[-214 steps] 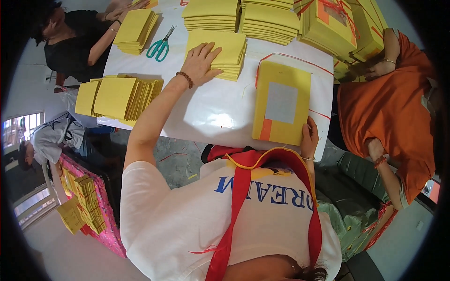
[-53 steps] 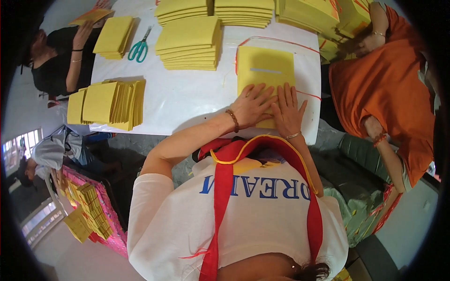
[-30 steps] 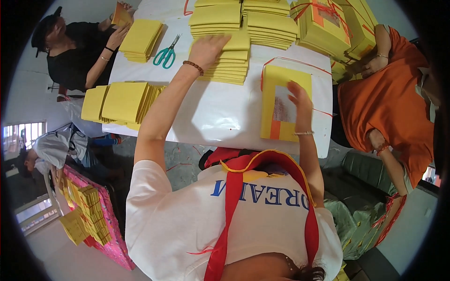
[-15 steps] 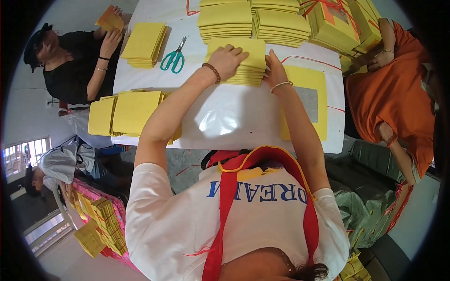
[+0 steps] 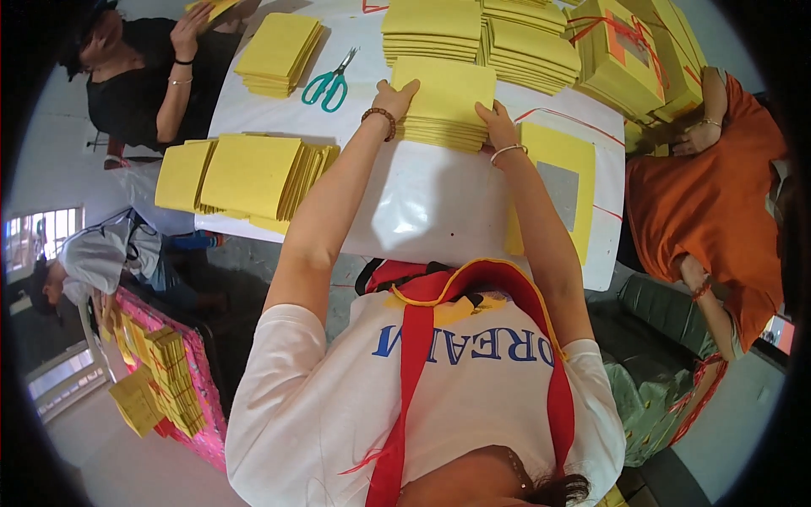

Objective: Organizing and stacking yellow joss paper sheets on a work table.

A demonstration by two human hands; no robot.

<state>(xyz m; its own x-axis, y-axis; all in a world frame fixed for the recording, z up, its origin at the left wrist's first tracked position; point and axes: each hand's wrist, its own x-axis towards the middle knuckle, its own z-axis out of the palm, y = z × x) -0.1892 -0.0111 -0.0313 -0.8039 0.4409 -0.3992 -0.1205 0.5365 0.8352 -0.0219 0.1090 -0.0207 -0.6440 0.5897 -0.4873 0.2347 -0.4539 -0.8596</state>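
Note:
A stack of flat yellow paper packets (image 5: 445, 89) lies on the white-covered table in front of me. My left hand (image 5: 397, 100) is closed on its left side, thumb spread along the top edge. On the opposite side, my right hand (image 5: 498, 125) grips the stack's right edge, with its thumb on top and the other fingers partly hidden. Just right of that hand lies a large yellow sheet (image 5: 584, 169) with a grey rectangle (image 5: 557, 190). Taller stacks of the same yellow packets (image 5: 431, 32) stand right behind the held one.
Green-handled scissors (image 5: 326, 90) lie to the left, beside another yellow stack (image 5: 277, 52). More packets (image 5: 252, 176) lean along the near left table edge. Yellow bundles tied with red string (image 5: 621, 59) stand far right. A person in orange (image 5: 701, 194) and one in black (image 5: 148, 76) flank the table (image 5: 405, 220).
My left hand has moved from the top of the stack to its left side. My right hand's thumb now rests on the stack. The view has shifted slightly.

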